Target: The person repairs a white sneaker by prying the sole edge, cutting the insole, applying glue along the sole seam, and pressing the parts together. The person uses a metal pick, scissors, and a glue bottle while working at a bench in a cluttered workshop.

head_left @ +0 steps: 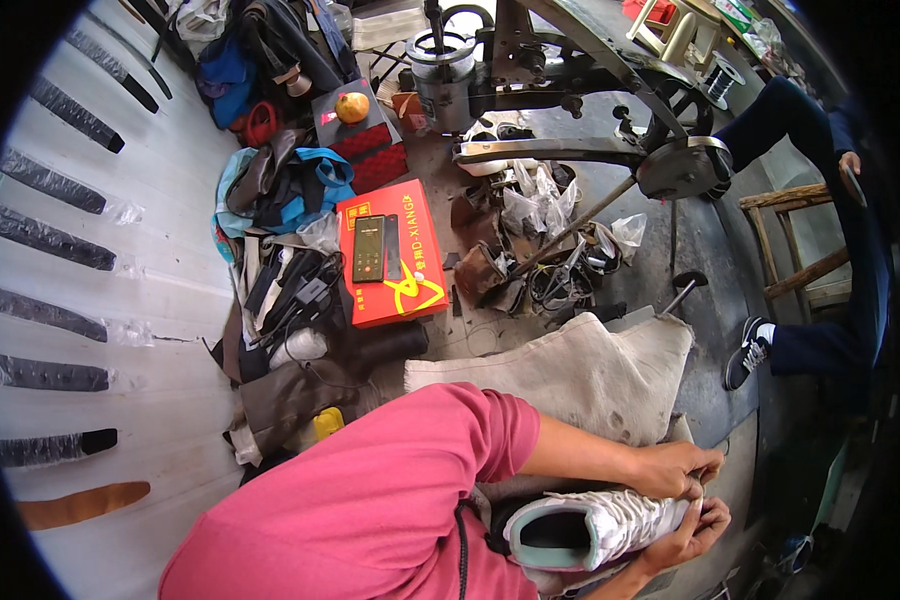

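A white lace-up sneaker (pixel 610 522) with a pale green lining lies across my lap, its opening toward me and its toe pointing right. My left hand (pixel 678 468) reaches over from the pink sleeve, its fingers closed in a pinch at the toe. My right hand (pixel 688 537) comes from below and grips the same toe from the near side. The fingertips of both hands nearly meet there. Anything small between them is hidden. Beneath and beyond the sneaker spreads a beige cloth (pixel 570 375).
A red box (pixel 410 290) bears a phone (pixel 370 250). A cast-metal machine (pixel 590 150) stands ahead over bags and scraps (pixel 540 210). Piled bags and straps (pixel 290 270) lie left, beside a white wall with dark strips. At right, a seated person (pixel 820 345) holds a phone near a wooden stool (pixel 800 240).
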A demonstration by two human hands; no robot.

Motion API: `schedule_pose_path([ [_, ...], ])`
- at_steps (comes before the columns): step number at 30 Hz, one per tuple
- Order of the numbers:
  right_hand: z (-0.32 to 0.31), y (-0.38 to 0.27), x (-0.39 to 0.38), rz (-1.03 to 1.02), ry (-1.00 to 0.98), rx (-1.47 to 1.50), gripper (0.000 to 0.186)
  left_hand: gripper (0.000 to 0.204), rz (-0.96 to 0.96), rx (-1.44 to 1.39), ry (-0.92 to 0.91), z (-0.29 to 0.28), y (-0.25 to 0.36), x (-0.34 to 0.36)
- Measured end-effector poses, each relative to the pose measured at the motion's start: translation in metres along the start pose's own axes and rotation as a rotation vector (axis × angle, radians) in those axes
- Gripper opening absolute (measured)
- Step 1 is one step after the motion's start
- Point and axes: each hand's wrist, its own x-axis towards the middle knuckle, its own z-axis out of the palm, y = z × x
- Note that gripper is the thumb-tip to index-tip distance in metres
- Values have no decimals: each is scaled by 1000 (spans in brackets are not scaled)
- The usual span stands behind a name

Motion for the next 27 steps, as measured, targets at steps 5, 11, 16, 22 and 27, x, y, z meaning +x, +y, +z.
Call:
schedule_pose_path([
  [5, -1, 4, 0, -20, 0, -3, 27, 27, 10, 10, -3, 0, 0, 0],
  [11, -1, 1, -1, -16, 13, -41, 27, 26, 7, 10, -9, -2, 2, 0],
  [16, 1, 0, 0, -16, 11, -30, 26, 26, 4, 29, -5, -1, 4, 0],
  [22, 1, 1, -1, -13, 12, -25, 27, 26, -7, 14, -10, -2, 4, -2],
  [27, 3, 0, 0, -32, 22, 20, 28, 26, -6, 25, -20, -1, 4, 0],
])
